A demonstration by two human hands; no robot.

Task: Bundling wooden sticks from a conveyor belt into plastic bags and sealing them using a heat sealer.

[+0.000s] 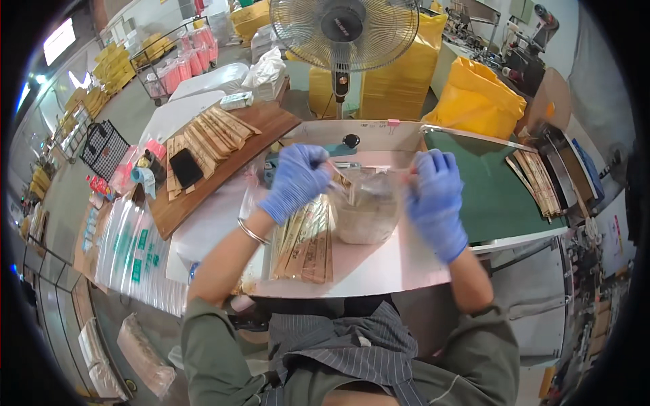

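A worker in blue knit gloves holds a clear plastic bag near the middle of a white surface, just right of a bundle of long paper packets lying by the near edge. The fingers of the left hand are curled together on the bag's upper left side; those of the right hand are clamped at its upper right, though motion blur hides the exact grip of both. Glare and creased film leave the bag's brownish contents hard to make out. Behind the left hand, a blue-green tool with a black knob is partly covered. Dark print runs along the bundled packets, too small to read, and green print marks a stack of plastic sleeves beyond the surface's left end. A wooden board slants at the far left corner, carrying more packets and a black phone; a green surface adjoins on the right, with another bundle near its right edge. Beyond the far edge stand a fan, its top cut off, and a yellow sack in a cluttered workshop, its rim lost to the lens's dark border.
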